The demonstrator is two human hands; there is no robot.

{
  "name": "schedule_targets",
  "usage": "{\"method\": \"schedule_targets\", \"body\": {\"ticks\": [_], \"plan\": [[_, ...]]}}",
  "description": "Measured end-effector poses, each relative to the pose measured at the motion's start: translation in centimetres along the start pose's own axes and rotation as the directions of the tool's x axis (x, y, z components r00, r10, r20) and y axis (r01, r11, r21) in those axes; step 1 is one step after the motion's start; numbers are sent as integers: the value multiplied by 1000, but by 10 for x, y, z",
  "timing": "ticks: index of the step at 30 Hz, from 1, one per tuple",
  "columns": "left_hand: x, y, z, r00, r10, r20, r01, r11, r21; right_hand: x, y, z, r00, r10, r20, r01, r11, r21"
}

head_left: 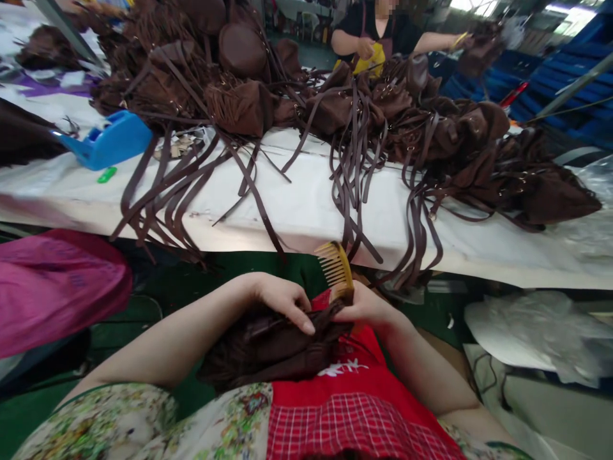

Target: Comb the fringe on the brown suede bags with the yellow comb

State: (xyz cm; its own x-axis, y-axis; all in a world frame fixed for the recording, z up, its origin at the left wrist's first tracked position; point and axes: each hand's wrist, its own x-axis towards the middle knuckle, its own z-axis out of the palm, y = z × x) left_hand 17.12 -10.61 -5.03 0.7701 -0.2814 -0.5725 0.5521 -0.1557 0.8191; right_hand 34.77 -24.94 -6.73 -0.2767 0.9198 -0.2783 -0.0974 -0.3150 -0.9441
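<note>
A dark brown fringed bag (pixel 282 351) lies across my lap against the red apron. My left hand (pixel 287 303) is closed over its upper edge, the thumb lying along the material and the other fingers partly hidden. In my right hand (pixel 366 306) is a yellow-brown wide-toothed comb (pixel 342 268), its teeth pointing up and to the left. The same hand also pinches the right end of the bag. Beyond both hands, long brown straps (pixel 352 191) hang over the near edge of the white table (pixel 297 211).
Many brown bags (pixel 239 108) are heaped along the table. A blue tape dispenser (pixel 112 137) and a small green object (pixel 106 175) sit on the left. A co-worker (pixel 378 38) stands across, holding something yellow. Pink cloth (pixel 62 287) is at left; clear plastic (pixel 541 326) at right.
</note>
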Motion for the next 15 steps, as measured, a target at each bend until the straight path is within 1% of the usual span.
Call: {"method": "schedule_targets", "body": {"ticks": [1,2,4,6,8,9,10,11,12,13,14,15], "plan": [[3,2,4,1000,-1,-4,1,995,100,4,2,-5,1000,25,-2,-25,1000,16],[6,4,7,1000,-2,-30,7,983,183,9,2,-9,999,41,-2,-41,999,23],[16,5,16,991,17,-136,24,955,295,18,2,-15,999,49,-12,-49,999,11],[27,-1,25,962,87,-257,7,938,346,25,1,-19,998,41,-53,-43,998,-36],[36,-12,34,927,150,-344,-47,956,290,29,4,-21,995,41,-95,-49,995,-85],[41,-19,38,919,149,-364,-77,976,204,31,8,-21,993,44,-112,-56,993,-104],[45,-26,42,921,129,-367,-110,991,72,33,13,-21,990,48,-132,-64,991,-119],[48,-33,45,929,106,-355,-148,985,-94,35,18,-21,987,51,-152,-71,988,-134],[51,-39,48,937,88,-338,-187,943,-273,37,23,-20,983,50,-174,-77,985,-152],[53,-45,51,943,80,-323,-225,869,-440,38,28,-20,979,43,-201,-80,981,-179],[55,-49,53,946,81,-315,-258,775,-577,39,31,-20,972,24,-233,-76,973,-218],[56,-53,55,945,83,-316,-285,683,-673,39,33,-21,964,-4,-266,-71,960,-272]]}}
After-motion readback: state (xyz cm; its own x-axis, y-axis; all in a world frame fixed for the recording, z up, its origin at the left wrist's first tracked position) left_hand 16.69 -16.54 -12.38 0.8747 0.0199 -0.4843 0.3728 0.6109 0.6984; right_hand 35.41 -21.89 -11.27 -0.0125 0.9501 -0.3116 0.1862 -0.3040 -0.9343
